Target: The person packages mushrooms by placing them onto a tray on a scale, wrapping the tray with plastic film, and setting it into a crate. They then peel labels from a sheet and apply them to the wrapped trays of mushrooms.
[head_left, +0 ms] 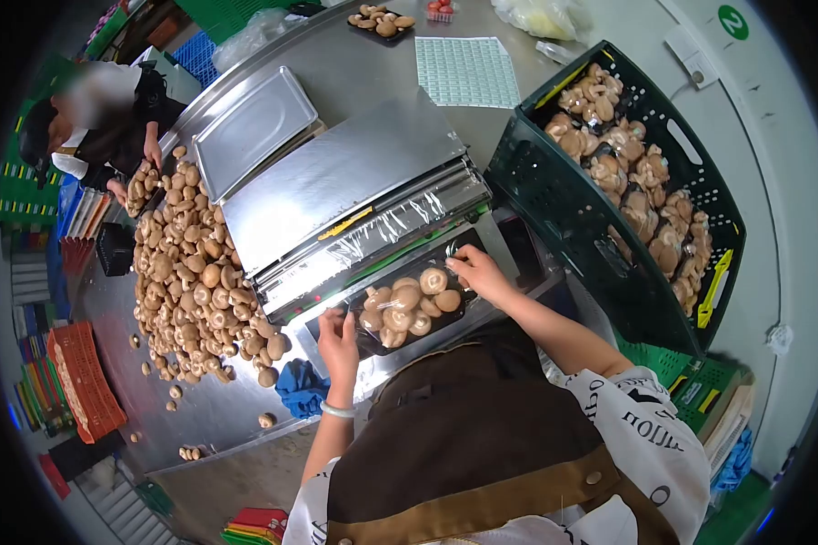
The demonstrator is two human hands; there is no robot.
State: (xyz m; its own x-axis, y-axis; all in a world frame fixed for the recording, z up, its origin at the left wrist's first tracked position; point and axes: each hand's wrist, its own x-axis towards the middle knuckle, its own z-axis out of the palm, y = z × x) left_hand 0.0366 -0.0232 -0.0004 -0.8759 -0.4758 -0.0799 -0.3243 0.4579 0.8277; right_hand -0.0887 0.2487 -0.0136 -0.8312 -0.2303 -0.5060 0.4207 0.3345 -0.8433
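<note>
A black tray of shiitake mushrooms [407,307] sits in front of me at the near side of a steel wrapping machine [336,191], with clear plastic film [386,289] stretched over it. My left hand [338,343] is closed at the tray's left end, its fingers pinching the film's edge. At the right end, my right hand [480,275] pinches the film between thumb and fingers near the tray's corner. Glare on the film partly blurs its edges.
Loose mushrooms [186,272] are heaped on the steel table at left, where a co-worker [100,118] handles some. A dark green crate [554,182] of wrapped mushroom trays stands at right. A blue cloth [302,389] lies by my left wrist. A label sheet [466,73] lies behind the machine.
</note>
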